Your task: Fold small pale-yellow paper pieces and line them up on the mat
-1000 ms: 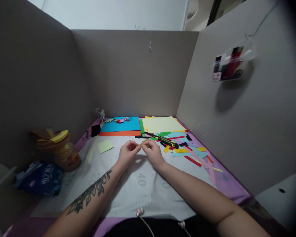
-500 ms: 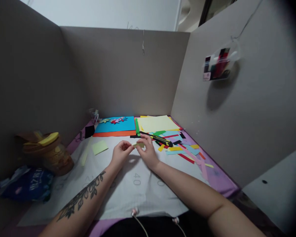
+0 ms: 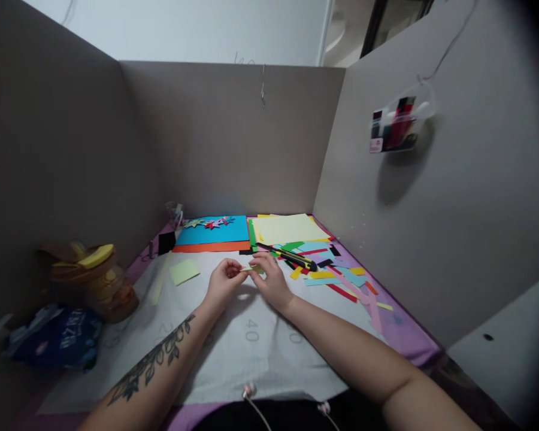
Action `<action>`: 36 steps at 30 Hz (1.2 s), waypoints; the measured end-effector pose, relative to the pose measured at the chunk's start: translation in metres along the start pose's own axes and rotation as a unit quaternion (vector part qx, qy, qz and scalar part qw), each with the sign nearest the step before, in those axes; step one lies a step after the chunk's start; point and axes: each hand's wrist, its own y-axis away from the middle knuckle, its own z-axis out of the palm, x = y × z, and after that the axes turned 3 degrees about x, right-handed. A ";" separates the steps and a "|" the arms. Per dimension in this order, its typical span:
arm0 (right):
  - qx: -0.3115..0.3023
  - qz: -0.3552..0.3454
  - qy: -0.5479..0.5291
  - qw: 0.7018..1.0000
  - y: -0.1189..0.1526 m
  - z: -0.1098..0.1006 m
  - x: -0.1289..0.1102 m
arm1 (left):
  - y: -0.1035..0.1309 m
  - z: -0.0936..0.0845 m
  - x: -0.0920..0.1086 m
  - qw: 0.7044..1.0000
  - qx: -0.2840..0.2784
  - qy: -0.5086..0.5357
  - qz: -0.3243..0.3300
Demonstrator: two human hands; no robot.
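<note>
Loosened the right hand (image 3: pixel 272 286) since a second ago, from a close pinch to a spread arch of fingers over the small paper piece (image 3: pixel 253 269). Kept the left hand (image 3: pixel 224 281) curled, thumb and fingertip pinched together on the left end. Held the piece just above the white sheet (image 3: pixel 251 362), between both hands. Could not tell the firmness of any right-hand contact. Risked a crease or tear, by the look of such thin stock, through too hard a pinch or an uneven pull; risked a drop, too, through too slack a left-hand hold. Looked pale yellow-green, narrow and mostly hidden by fingers, with too little in sight to make out any folds. Saw a green paper square (image 3: pixel 185 272) left of the left hand. Noted a cutter (image 3: pixel 299 260) just beyond the right hand, close enough for a knock from a straying finger, with loose strips (image 3: pixel 324 275) farther right. Farthest off, beyond the left hand, saw cut stars (image 3: pixel 212 224) grouped on a blue sheet (image 3: pixel 215 236).
</note>
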 end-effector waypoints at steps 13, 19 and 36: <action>0.010 0.065 -0.012 0.998 -0.003 0.002 0.000 | 0.001 -0.002 -0.001 0.999 -0.017 -0.013 -0.024; -0.008 0.042 0.014 0.999 -0.004 0.000 -0.001 | 0.001 -0.002 -0.001 0.999 0.001 -0.043 -0.013; -0.001 0.026 0.102 0.994 -0.003 0.005 0.002 | 0.003 0.000 0.002 0.999 -0.006 -0.040 -0.015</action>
